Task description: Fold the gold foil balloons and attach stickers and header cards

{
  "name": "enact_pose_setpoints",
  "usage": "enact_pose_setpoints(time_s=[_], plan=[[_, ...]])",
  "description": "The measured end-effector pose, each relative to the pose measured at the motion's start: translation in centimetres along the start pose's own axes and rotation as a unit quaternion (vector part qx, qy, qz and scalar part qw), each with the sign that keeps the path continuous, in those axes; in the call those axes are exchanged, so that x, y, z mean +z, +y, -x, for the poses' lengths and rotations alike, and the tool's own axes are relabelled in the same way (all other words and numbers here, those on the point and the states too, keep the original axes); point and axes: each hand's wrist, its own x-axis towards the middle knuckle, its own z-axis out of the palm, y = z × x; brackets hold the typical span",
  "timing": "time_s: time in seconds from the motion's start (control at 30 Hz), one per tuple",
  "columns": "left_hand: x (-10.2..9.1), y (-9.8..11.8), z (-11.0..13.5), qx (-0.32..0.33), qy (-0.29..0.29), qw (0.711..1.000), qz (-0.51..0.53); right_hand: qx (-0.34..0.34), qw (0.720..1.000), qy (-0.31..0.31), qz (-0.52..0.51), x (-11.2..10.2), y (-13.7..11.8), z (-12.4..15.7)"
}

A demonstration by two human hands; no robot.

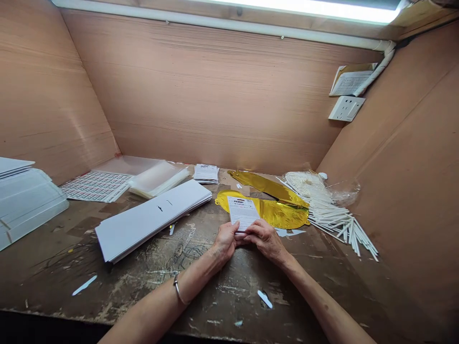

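Observation:
Both hands hold a small printed white card (244, 213) with a hang slot near its top edge. My left hand (226, 237) pinches the card's lower left corner, thumb on its face. At the lower right, my right hand (266, 239) has its fingers closed on the bottom edge. Some fingertips are hidden beneath the card. Just beyond it lies a flat gold foil balloon (283, 213), partly covered by the card, with another folded gold foil piece (265, 184) behind.
A stack of long white cards (150, 217) lies to the left. Clear plastic sleeves (161, 177), a sticker sheet (96, 186) and printed cards (206, 173) sit farther back. White sticks (337, 220) are piled right. Paper scraps (264, 299) dot the table.

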Motion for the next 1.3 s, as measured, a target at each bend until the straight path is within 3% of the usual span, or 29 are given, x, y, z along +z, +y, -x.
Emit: enact_pose_setpoints(time_s=[0.17,0.3,0.5,0.67,0.77,0.87,0.97,1.03,1.1,1.17,1.23,1.3], plan=[[0.1,0.1,0.5,-0.014,0.014,1.0,0.012,-0.098,0.993,0.023,0.059,0.2,-0.1,0.4],[0.2,0.3,0.7,0.001,0.019,1.0,0.01,-0.141,0.983,0.002,0.122,0.4,0.0,0.1],[0.0,0.8,0.6,0.029,0.003,0.999,0.015,-0.142,0.977,-0.023,0.159,0.7,-0.3,-0.3],[-0.3,0.5,0.2,0.001,0.008,1.0,-0.012,-0.134,0.979,-0.042,0.15,0.7,-1.2,0.0],[-0.5,0.5,0.0,0.002,0.014,1.0,-0.015,-0.117,0.985,-0.048,0.116,0.7,-2.6,0.9],[-0.7,1.5,-0.1,-0.009,0.016,0.999,-0.047,-0.113,0.988,-0.093,0.039,-0.2,-6.0,2.4],[-1.2,2.9,-0.1,-0.033,-0.005,0.997,-0.075,-0.136,0.97,-0.192,-0.058,-2.4,-9.5,3.6],[-1.4,3.6,-0.2,-0.035,-0.001,0.997,-0.075,-0.117,0.962,-0.217,-0.119,-4.6,-9.7,3.5],[-1.6,3.7,-0.4,-0.034,0.011,0.996,-0.076,-0.038,0.975,-0.172,-0.133,-7.0,-7.4,2.8],[-1.6,3.5,-0.5,-0.025,0.025,0.996,-0.076,0.071,0.995,-0.059,-0.032,-9.1,-3.3,2.1],[-1.6,3.2,-0.7,-0.02,0.034,0.997,-0.072,0.156,0.979,0.061,0.116,-10.3,0.9,1.9],[-1.4,2.9,-0.8,-0.024,0.042,0.997,-0.064,0.177,0.948,0.123,0.235,-10.3,3.7,2.3]])
